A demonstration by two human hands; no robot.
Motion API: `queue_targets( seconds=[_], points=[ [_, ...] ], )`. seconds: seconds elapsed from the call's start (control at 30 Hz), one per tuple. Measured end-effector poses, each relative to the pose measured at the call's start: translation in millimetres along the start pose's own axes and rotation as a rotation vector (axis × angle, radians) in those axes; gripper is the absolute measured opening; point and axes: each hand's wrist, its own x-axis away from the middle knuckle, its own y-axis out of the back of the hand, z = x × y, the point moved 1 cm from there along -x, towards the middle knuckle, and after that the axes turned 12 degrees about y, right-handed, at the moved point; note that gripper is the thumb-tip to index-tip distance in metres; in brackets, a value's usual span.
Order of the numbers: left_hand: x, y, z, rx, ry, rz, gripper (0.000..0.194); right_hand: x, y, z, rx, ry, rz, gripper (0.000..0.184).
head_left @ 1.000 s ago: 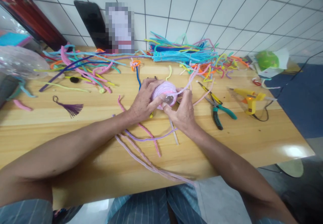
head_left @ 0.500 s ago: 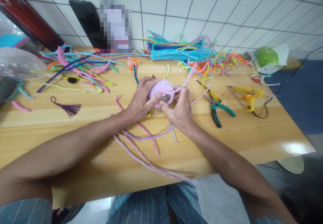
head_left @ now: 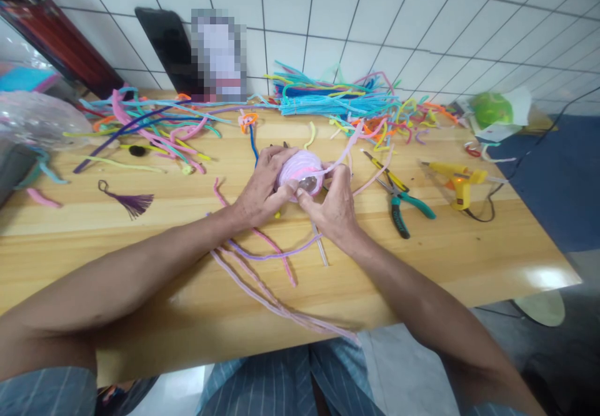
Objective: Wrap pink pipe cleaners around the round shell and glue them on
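Observation:
Both my hands hold a round ball [head_left: 296,167] wound with pale purple and pink pipe cleaners, with a clear, greyish patch bare near its lower right. My left hand [head_left: 265,186] wraps its left side, the thumb laid across the front. From the right, my right hand [head_left: 334,207] grips it, thumb at the bare patch and fingers behind. A loose pale purple pipe cleaner end [head_left: 347,150] sticks up from the ball past the right hand. Below the hands lie pink and purple pipe cleaners [head_left: 267,255] and a thin clear stick [head_left: 321,250].
Green-handled pliers [head_left: 407,207] lie right of my hands beside a yellow-and-black cutter [head_left: 387,171]. Farther right is a yellow glue gun [head_left: 462,185] with its cord. Bundled blue pipe cleaners [head_left: 337,102] line the tiled wall. A purple tassel [head_left: 129,201] and a phone [head_left: 166,50] are at left.
My right thumb and left thumb have shifted slightly on the ball, which stays in both hands. The view has tipped a little; the things on the table have not moved.

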Motion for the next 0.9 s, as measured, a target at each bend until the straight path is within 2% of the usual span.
queue_targets(
  seconds=[0.13, 0.23, 0.37, 0.47, 0.57, 0.7, 0.9],
  points=[
    [-0.8, -1.5, 0.3, -0.008, 0.007, -0.022, 0.061, 1.1, 2.9, -0.1, -0.014, -0.003, 0.028, 0.049],
    [-1.3, -2.2, 0.2, 0.003, -0.015, -0.037, 0.06, 2.8, 14.6, -0.8, 0.005, 0.046, 0.004, 0.043],
    [-1.6, -3.0, 0.7, 0.016, -0.025, -0.042, 0.06, 0.0, 40.2, -3.5, 0.118, 0.257, -0.082, 0.033],
    [-1.7, -3.7, 1.4, 0.018, -0.015, -0.044, 0.061, -6.1, 50.7, -8.1, 0.208, 0.42, -0.054, 0.032],
    [-1.6, -4.1, 2.4, 0.019, -0.014, -0.044, 0.061, -10.2, 48.4, -14.5, 0.23, 0.466, 0.008, 0.023],
    [-1.5, -4.1, 4.0, 0.021, -0.021, -0.033, 0.062, -9.9, 40.3, -20.8, 0.235, 0.429, 0.0, 0.008],
    [-1.6, -3.9, 3.3, 0.027, -0.024, -0.042, 0.061, -11.0, 38.7, -18.4, 0.192, 0.447, -0.018, 0.011]
  ],
)
